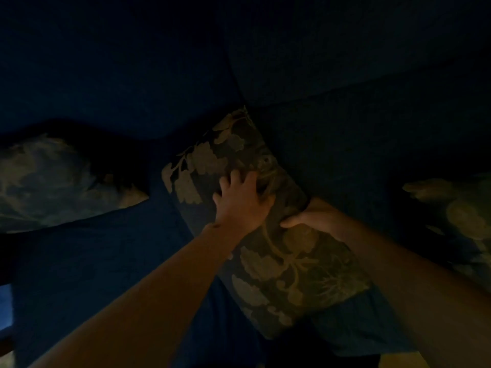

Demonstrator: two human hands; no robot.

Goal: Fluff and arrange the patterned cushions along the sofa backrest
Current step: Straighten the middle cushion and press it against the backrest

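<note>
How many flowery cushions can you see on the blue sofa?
3: the left cushion at the frame's edge, the middle cushion under both hands, the right cushion cut off by the edge. More may lie outside the dark frame.

Matt woven leaf-patterned cloth cushion (265,235) on matt blue fabric sofa (106,261)

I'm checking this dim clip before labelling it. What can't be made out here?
- Right hand, head view: fingers hidden behind the middle cushion.
- Right cushion: cut off by the frame edge.
- Left cushion: pattern blurred, far side lost in shadow.
- Sofa backrest: too dark for detail.
</note>
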